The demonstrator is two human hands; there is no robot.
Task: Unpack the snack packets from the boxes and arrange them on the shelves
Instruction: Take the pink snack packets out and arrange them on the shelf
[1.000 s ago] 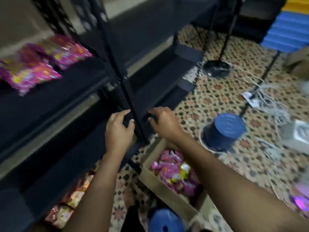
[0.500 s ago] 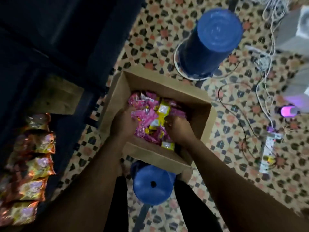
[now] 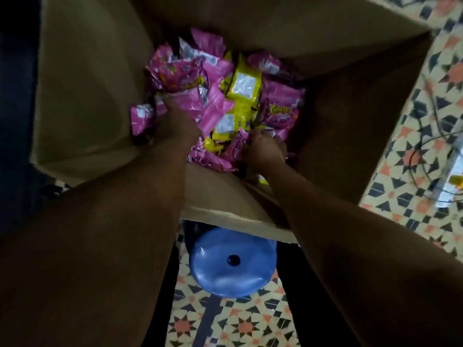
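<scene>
Both hands reach into the cardboard box (image 3: 82, 96): left hand (image 3: 175, 126) and right hand (image 3: 265, 151) have fingers buried among pink packets (image 3: 215, 113), grip hidden; at twelve o'clock, loose yellow packets (image 3: 246, 88) could slip free if grabbed carelessly.

Your two bare forearms, no sleeves, no watch or bands visible. Your left hand (image 3: 175, 126) and right hand (image 3: 265, 151) bare, no gloves, no rings discernible in dim light. Dark black trouser legs (image 3: 308, 284) visible below, between the forearms.
</scene>
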